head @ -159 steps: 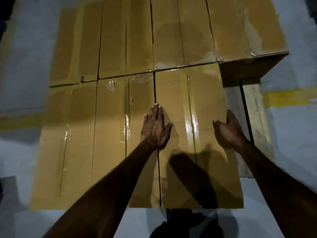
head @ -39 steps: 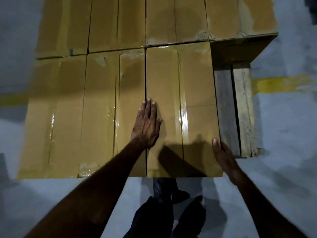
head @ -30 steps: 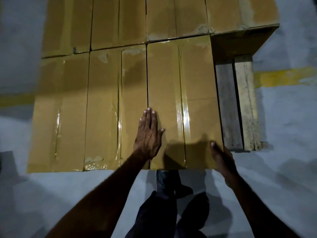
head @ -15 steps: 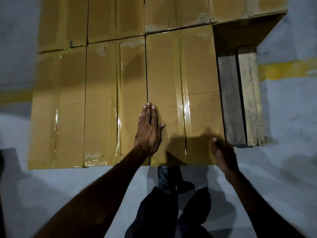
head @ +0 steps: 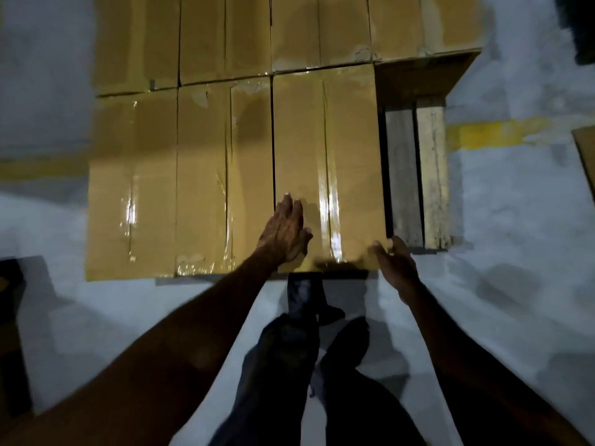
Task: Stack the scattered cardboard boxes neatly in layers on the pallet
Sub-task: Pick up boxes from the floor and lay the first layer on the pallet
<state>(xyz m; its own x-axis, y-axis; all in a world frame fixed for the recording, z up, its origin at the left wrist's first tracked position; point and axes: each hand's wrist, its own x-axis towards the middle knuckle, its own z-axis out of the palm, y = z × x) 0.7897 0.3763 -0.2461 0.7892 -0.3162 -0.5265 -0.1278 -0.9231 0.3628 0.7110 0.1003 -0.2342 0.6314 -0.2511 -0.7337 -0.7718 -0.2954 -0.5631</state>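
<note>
Several taped brown cardboard boxes lie flat in two rows on a wooden pallet (head: 415, 175), whose bare slats show at the right. My left hand (head: 285, 231) lies flat, fingers straight, on the near end of the rightmost front box (head: 325, 149). My right hand (head: 394, 263) is at that box's near right corner, fingers loosely spread; it is blurred, and I cannot see whether it touches the corner. The front-row boxes to the left, the middle box (head: 206, 175) and the left box (head: 132, 185), sit flush against it.
Grey concrete floor with a yellow painted line (head: 495, 135) surrounds the pallet. My legs and feet (head: 306, 349) stand just in front of the boxes. The edge of another cardboard box (head: 586, 156) shows at the far right. A dark object (head: 13, 333) sits at the left edge.
The rightmost front box has slid back until its near end lines up with its neighbours. My right hand went from its side to its near right corner. My left hand stayed flat on top.
</note>
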